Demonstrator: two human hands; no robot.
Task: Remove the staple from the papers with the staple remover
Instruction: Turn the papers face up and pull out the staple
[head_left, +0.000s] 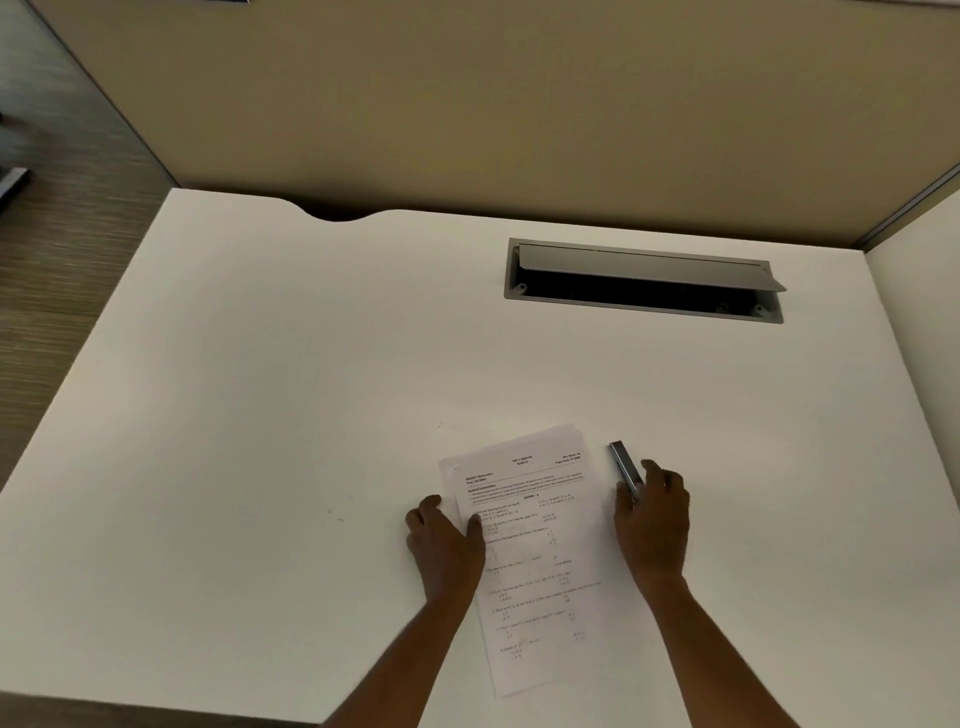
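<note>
Nearest the wearer, the papers (540, 545) lie on the white counter (260, 415), slightly skewed, with their printed heading at the far end. The left grip (444, 540), a bare hand, rests at the left edge of the papers. Its thumb presses on the sheet and its fingers lie relaxed on the counter just beside the papers, holding nothing. Just right of the papers, the right grip (652, 519) pinches the near end of the staple remover (622, 462). This is a slim metal tool lying on the counter beside the papers' far right corner, and thumb and fingers close on either side of it. The staple itself is too small to make out, so I cannot tell which corner holds it. The step in hand looks like picking up the tool, with the task barely begun. To do it well, the pinch should shift to a firm, balanced hold before lifting. The left thumb should then move close to the stapled corner so the sheets cannot slide or tear when the tool's tip works under the staple's crown. Well beyond the papers, an open grey cable hatch (644, 280) is set into the counter, and farther off stands a beige partition (467, 104).
</note>
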